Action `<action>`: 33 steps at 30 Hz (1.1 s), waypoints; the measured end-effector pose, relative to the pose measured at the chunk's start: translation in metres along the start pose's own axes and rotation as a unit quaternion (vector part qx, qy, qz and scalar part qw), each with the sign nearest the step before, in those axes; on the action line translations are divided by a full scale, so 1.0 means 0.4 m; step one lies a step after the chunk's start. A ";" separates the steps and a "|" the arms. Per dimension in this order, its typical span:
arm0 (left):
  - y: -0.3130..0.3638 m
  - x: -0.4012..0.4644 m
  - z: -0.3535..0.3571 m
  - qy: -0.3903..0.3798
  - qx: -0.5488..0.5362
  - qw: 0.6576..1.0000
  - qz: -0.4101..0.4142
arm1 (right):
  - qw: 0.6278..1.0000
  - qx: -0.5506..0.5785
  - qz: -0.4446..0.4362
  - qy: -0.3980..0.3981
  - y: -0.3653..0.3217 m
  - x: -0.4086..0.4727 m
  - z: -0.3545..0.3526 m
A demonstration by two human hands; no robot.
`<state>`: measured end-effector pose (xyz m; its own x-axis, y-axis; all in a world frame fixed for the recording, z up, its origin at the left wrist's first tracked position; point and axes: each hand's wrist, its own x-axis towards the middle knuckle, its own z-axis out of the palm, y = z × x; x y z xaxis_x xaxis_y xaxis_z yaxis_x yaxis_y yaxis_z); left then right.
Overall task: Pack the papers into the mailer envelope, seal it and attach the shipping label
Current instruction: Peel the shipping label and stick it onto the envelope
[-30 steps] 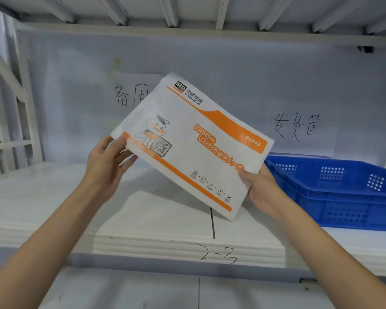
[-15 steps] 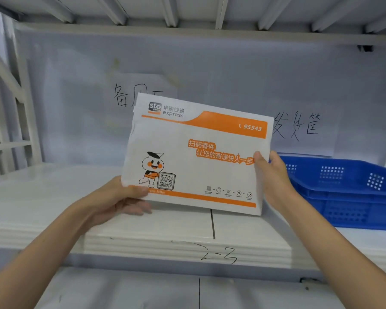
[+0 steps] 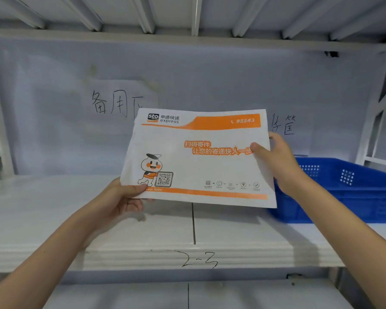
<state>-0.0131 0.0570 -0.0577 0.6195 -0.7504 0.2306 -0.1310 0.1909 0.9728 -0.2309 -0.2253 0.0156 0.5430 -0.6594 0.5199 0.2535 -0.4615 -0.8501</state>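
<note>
Leveled since earlier, mailer envelope lies horizontal, upright.

One mailer envelope is up in the air, and two hands are on it: the left hand at its lower left corner, the right hand at its right edge. One blue crate sits to the right of the envelope. Behind the envelope, two handwritten paper signs: one upper left, one right. One shelf board lies below it.
</note>
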 end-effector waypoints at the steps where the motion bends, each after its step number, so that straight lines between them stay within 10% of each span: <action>1: 0.003 0.010 0.018 -0.007 -0.007 1.000 -0.002 | 1.000 -0.012 0.000 0.003 -0.002 0.003 -0.021; 10: 0.031 0.109 0.264 -0.063 0.025 0.998 -0.001 | 0.982 -0.168 0.044 0.073 -0.006 0.036 -0.252; 20: 0.027 0.250 0.546 -0.059 -0.066 0.996 0.006 | 0.961 -0.103 0.250 0.061 0.043 0.057 -0.535; 33: -0.025 0.350 0.731 -0.016 0.263 0.964 0.028 | 0.884 -0.389 0.202 0.162 0.141 0.160 -0.687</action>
<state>-0.1514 -0.2351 -0.0293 0.5771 -0.7688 0.2756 -0.5428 -0.1089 0.8328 -0.4018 -0.4564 0.0239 0.1727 -0.9412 0.2906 -0.6053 -0.3341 -0.7225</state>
